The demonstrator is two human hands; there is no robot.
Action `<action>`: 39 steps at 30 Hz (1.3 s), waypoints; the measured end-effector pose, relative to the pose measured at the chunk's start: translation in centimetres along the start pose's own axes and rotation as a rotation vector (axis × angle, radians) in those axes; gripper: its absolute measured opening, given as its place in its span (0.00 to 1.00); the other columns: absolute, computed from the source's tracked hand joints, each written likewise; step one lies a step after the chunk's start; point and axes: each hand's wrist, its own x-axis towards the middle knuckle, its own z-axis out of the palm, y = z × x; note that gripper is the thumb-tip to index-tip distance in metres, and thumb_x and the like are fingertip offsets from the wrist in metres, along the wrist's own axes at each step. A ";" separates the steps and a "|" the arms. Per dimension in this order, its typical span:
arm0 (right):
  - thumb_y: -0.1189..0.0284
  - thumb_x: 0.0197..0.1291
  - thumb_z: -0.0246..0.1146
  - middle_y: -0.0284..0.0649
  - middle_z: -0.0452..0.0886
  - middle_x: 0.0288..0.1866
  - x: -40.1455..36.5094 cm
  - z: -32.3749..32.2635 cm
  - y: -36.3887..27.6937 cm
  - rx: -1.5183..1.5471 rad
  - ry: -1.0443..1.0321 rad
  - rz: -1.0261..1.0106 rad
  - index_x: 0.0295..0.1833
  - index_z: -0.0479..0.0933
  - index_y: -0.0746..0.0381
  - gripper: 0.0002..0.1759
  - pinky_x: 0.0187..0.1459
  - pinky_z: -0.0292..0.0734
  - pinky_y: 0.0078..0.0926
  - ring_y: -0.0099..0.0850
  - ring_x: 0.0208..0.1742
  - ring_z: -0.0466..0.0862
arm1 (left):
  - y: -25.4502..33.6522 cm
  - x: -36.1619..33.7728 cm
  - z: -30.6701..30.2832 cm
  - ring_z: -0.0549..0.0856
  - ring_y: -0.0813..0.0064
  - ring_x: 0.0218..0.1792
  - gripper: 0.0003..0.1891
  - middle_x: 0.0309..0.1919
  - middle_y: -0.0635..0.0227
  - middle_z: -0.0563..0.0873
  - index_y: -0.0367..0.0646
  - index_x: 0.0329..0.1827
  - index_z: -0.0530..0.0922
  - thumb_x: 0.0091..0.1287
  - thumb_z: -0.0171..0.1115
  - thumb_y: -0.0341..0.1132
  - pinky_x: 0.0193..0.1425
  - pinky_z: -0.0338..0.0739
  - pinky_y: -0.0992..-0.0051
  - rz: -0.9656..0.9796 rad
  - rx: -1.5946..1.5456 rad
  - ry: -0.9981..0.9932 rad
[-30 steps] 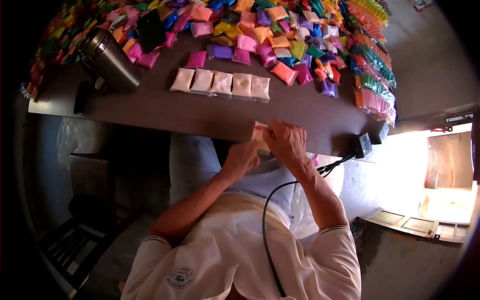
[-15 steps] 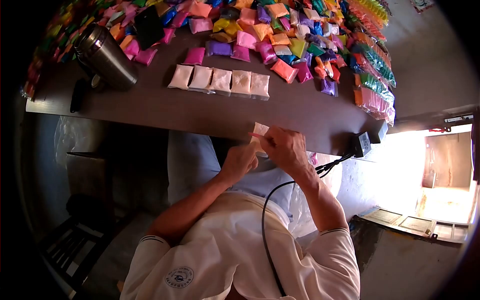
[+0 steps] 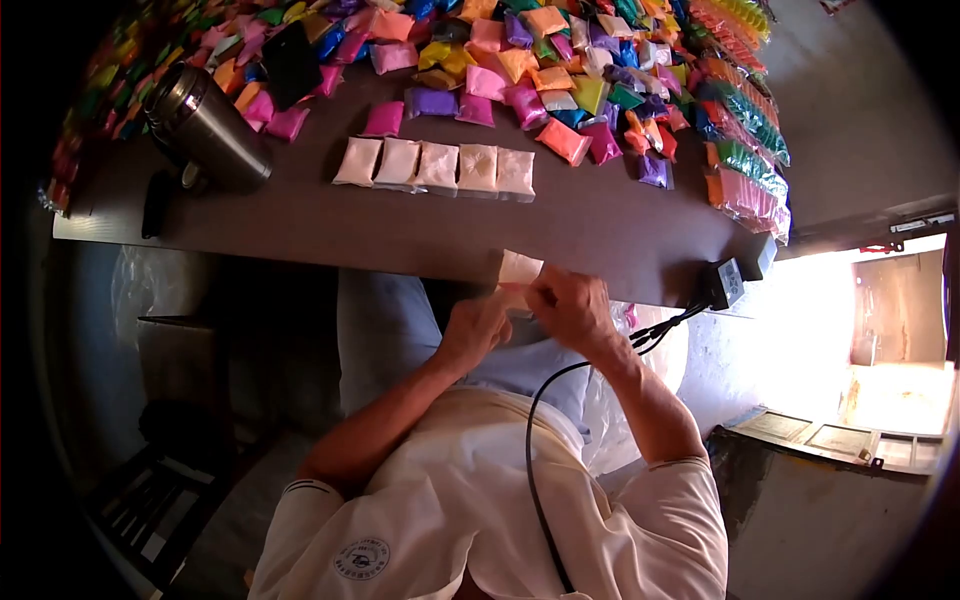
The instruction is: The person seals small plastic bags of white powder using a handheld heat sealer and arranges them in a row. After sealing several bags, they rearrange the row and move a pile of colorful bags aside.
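Note:
At the table's front edge a pale pink packet point(image 3: 520, 267) lies between my two hands. My left hand point(image 3: 474, 328) is closed at the packet's lower left, its fingertips blurred. My right hand point(image 3: 570, 308) is closed on the packet's right side, and a thin reddish strip shows between the hands; its exact shape is unclear. Beyond them, pale packets point(image 3: 438, 166) stand side by side in a row on the dark table point(image 3: 300, 215).
Many coloured packets point(image 3: 490, 35) cover the far side of the table. A steel flask point(image 3: 215, 130) and a dark phone-like object point(image 3: 290, 65) are at the left. Stacked clear packs point(image 3: 745, 165) line the right edge. A black adapter point(image 3: 722, 284) with cables sits at the front right.
My left hand has moved slightly left and down, and my right hand a little down. More of the packet's upper part shows. The view has shifted slightly.

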 end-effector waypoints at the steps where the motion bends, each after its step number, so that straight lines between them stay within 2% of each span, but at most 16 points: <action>1: 0.74 0.48 0.64 0.46 0.77 0.21 0.3 -0.1 0.7 0.041 -0.021 0.031 0.26 0.75 0.63 0.05 0.28 0.73 0.43 0.47 0.25 0.80 | 0.1 0.1 0.2 0.70 0.83 0.16 0.27 0.12 0.75 0.65 0.45 0.17 0.63 0.73 0.48 0.52 0.17 0.60 0.80 0.002 -0.017 0.004; 8: 0.72 0.57 0.59 0.47 0.78 0.24 1.2 -1.2 4.0 -0.231 0.138 0.083 0.32 0.75 0.62 0.05 0.30 0.73 0.42 0.48 0.28 0.80 | 0.8 0.4 0.7 0.71 0.83 0.18 0.27 0.13 0.75 0.65 0.44 0.17 0.63 0.73 0.48 0.52 0.19 0.61 0.80 0.087 0.080 0.028; 10: 0.71 0.60 0.58 0.46 0.78 0.24 1.8 -2.4 5.1 -0.043 0.185 0.290 0.34 0.75 0.62 0.06 0.30 0.73 0.42 0.49 0.29 0.80 | 0.2 0.2 0.4 0.71 0.83 0.18 0.27 0.13 0.74 0.66 0.44 0.17 0.64 0.73 0.48 0.52 0.19 0.61 0.80 0.101 0.110 0.021; 12: 0.66 0.58 0.61 0.46 0.78 0.24 1.3 -2.7 3.7 0.032 0.184 0.333 0.37 0.75 0.62 0.10 0.30 0.72 0.41 0.48 0.28 0.80 | -0.2 0.0 0.3 0.71 0.83 0.18 0.27 0.13 0.74 0.68 0.43 0.18 0.66 0.73 0.49 0.52 0.19 0.61 0.80 0.098 0.136 0.017; 14: 0.60 0.53 0.66 0.46 0.78 0.23 1.2 -3.1 -0.5 0.083 0.048 0.395 0.38 0.74 0.63 0.17 0.31 0.73 0.40 0.47 0.28 0.81 | 0.0 0.1 0.9 0.69 0.84 0.16 0.27 0.12 0.73 0.70 0.39 0.18 0.70 0.73 0.49 0.50 0.20 0.61 0.78 0.274 0.218 0.073; 15: 0.60 0.53 0.66 0.46 0.78 0.23 1.1 -2.4 -1.0 0.084 0.049 0.395 0.38 0.74 0.63 0.17 0.31 0.73 0.40 0.47 0.28 0.81 | 0.7 0.1 1.3 0.69 0.84 0.16 0.27 0.12 0.73 0.70 0.39 0.18 0.70 0.73 0.49 0.50 0.20 0.61 0.78 0.274 0.220 0.072; 17: 0.55 0.49 0.67 0.44 0.75 0.22 1.0 -1.3 -1.6 0.065 -0.015 0.394 0.37 0.74 0.66 0.23 0.29 0.71 0.34 0.36 0.24 0.77 | 2.7 -0.1 1.9 0.67 0.84 0.15 0.26 0.11 0.72 0.71 0.37 0.19 0.72 0.73 0.51 0.47 0.20 0.62 0.76 0.334 0.415 0.070; 21: 0.58 0.50 0.66 0.45 0.76 0.22 1.5 -0.6 -0.3 0.049 -0.031 0.369 0.35 0.74 0.66 0.20 0.29 0.71 0.35 0.36 0.23 0.77 | 3.7 0.5 2.0 0.66 0.83 0.14 0.26 0.10 0.71 0.69 0.37 0.18 0.72 0.73 0.52 0.45 0.21 0.62 0.74 0.425 0.509 0.083; 23: 0.62 0.51 0.63 0.48 0.77 0.22 1.3 -0.9 0.0 0.179 0.002 0.399 0.32 0.73 0.67 0.17 0.31 0.73 0.36 0.44 0.27 0.81 | 4.4 0.3 2.0 0.66 0.83 0.15 0.25 0.12 0.72 0.71 0.38 0.19 0.73 0.72 0.53 0.46 0.21 0.62 0.76 0.459 0.591 -0.008; 24: 0.62 0.51 0.63 0.48 0.77 0.22 1.1 -1.0 0.5 0.178 0.004 0.402 0.32 0.73 0.67 0.17 0.31 0.73 0.36 0.44 0.27 0.81 | 4.1 0.3 1.8 0.66 0.83 0.15 0.25 0.12 0.72 0.71 0.38 0.19 0.73 0.72 0.53 0.46 0.21 0.62 0.76 0.459 0.591 -0.012; 26: 0.66 0.54 0.60 0.48 0.77 0.22 0.9 -0.9 2.1 0.359 0.046 0.462 0.30 0.74 0.69 0.14 0.30 0.72 0.34 0.41 0.26 0.80 | 2.8 0.7 1.1 0.68 0.82 0.17 0.24 0.14 0.73 0.73 0.39 0.20 0.73 0.71 0.55 0.48 0.23 0.64 0.77 0.297 0.464 -0.106; 27: 0.66 0.54 0.60 0.48 0.77 0.22 0.6 -0.5 3.1 0.360 0.049 0.464 0.30 0.74 0.69 0.14 0.30 0.72 0.34 0.41 0.26 0.80 | 1.9 0.9 0.7 0.68 0.82 0.17 0.24 0.14 0.73 0.73 0.39 0.20 0.73 0.71 0.55 0.48 0.23 0.64 0.77 0.296 0.465 -0.109; 29: 0.68 0.57 0.58 0.48 0.76 0.22 0.2 0.3 4.7 0.577 0.029 0.456 0.31 0.75 0.69 0.13 0.29 0.71 0.33 0.39 0.24 0.78 | 0.4 1.3 0.3 0.70 0.82 0.18 0.24 0.15 0.71 0.74 0.41 0.21 0.73 0.70 0.55 0.51 0.25 0.67 0.79 0.027 -0.054 -0.240; 32: 0.66 0.58 0.59 0.48 0.77 0.23 0.6 -0.2 3.9 0.373 -0.057 0.477 0.35 0.76 0.68 0.13 0.31 0.72 0.33 0.39 0.26 0.79 | 1.0 1.2 0.9 0.72 0.80 0.19 0.26 0.18 0.67 0.76 0.42 0.21 0.72 0.70 0.54 0.53 0.27 0.68 0.79 -0.072 -0.166 -0.153; 36: 0.64 0.58 0.60 0.47 0.78 0.24 0.8 -0.3 3.5 0.279 0.013 0.423 0.41 0.76 0.67 0.15 0.33 0.73 0.34 0.38 0.28 0.81 | -0.1 2.5 1.0 0.72 0.80 0.19 0.27 0.23 0.64 0.78 0.41 0.21 0.72 0.71 0.52 0.55 0.27 0.68 0.80 -0.072 -0.123 -0.100; 39: 0.62 0.60 0.61 0.46 0.79 0.27 0.3 -1.9 3.7 0.125 0.008 0.477 0.46 0.74 0.66 0.18 0.35 0.74 0.34 0.38 0.31 0.82 | -0.9 2.7 1.1 0.73 0.79 0.19 0.26 0.27 0.62 0.79 0.41 0.22 0.73 0.71 0.52 0.54 0.26 0.67 0.80 -0.016 -0.162 -0.101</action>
